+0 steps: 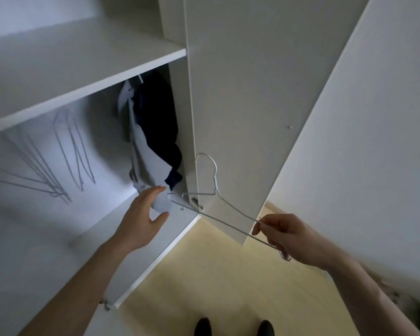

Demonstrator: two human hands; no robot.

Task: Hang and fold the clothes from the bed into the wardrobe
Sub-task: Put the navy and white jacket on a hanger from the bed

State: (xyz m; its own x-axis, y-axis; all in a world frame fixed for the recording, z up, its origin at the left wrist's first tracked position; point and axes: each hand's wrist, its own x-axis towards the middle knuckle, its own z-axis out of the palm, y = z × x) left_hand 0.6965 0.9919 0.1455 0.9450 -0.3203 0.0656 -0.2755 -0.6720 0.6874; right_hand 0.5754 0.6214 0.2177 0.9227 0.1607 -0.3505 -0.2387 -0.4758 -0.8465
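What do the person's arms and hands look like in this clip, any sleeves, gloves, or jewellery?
Both forearms are bare right down to the frame edge, so no sleeves show. The left hand and the right hand wear no gloves, and no rings, watch or wristband are visible. No markings can be made out on either arm at this sharpness.

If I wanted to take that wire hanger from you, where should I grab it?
Take the wire hanger by its neck, just under the hook, coming from above. The right hand pinches only the far shoulder end, so the hook stands up free in front of the wardrobe door, with nothing hanging on it.
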